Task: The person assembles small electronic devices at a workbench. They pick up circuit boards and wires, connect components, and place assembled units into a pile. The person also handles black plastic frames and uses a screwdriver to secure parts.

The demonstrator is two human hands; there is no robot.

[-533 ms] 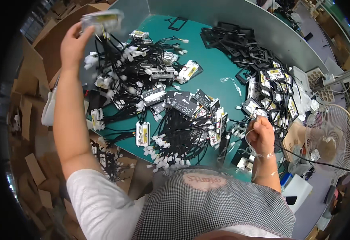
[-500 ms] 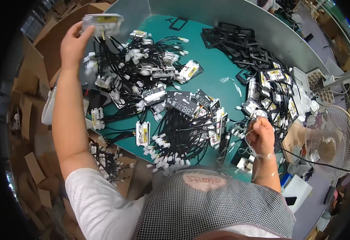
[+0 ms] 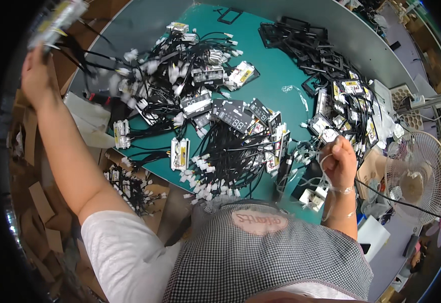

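Observation:
At the far upper left, beyond the table edge, my left hand (image 3: pixel 39 76) is closed on a display module (image 3: pixel 59 22), a white-backed unit with a yellow label, blurred by motion. Black cables (image 3: pixel 81 55) trail from it toward a tangled heap of wired modules (image 3: pixel 208 76). My right hand (image 3: pixel 340 159), a clear band round its wrist, is curled with its fingertips pinched; what they hold, if anything, I cannot make out. Just beyond its fingers lies a pile of modules (image 3: pixel 350 87). Between my hands sit dark display panels (image 3: pixel 233 117) and bundled cables with white connectors (image 3: pixel 205 177).
Black plastic frames (image 3: pixel 301 45) are heaped at the back right of the green table (image 3: pixel 273 76), against a grey side wall (image 3: pixel 346 45). A fan (image 3: pixel 416 177) stands at the right. More wired modules (image 3: pixel 129 189) lie below the left table edge, near cardboard boxes (image 3: pixel 41 202).
My left hand has swung outward to the left with the display module, drawing its cables away from the heap. My right hand has shifted slightly to the right and stays curled.

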